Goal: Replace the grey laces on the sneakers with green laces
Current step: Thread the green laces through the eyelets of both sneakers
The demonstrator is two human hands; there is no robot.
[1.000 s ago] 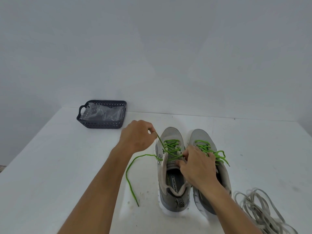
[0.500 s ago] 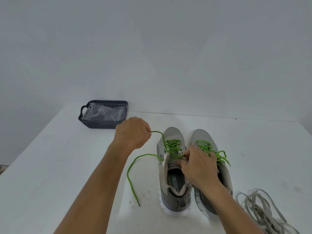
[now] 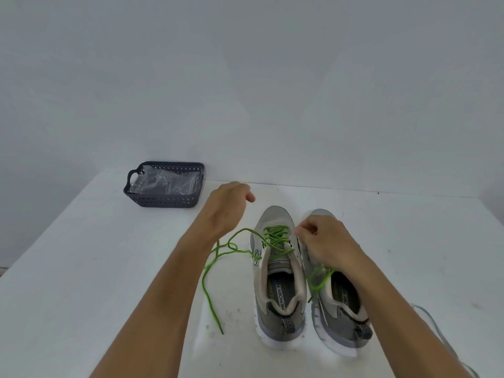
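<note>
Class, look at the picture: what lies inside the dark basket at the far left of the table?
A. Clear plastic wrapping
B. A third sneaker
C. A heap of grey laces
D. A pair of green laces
A. The dark basket holds only crumpled clear plastic wrapping; the green laces are on the sneakers, and the grey laces lie on the table at the far right.
</note>
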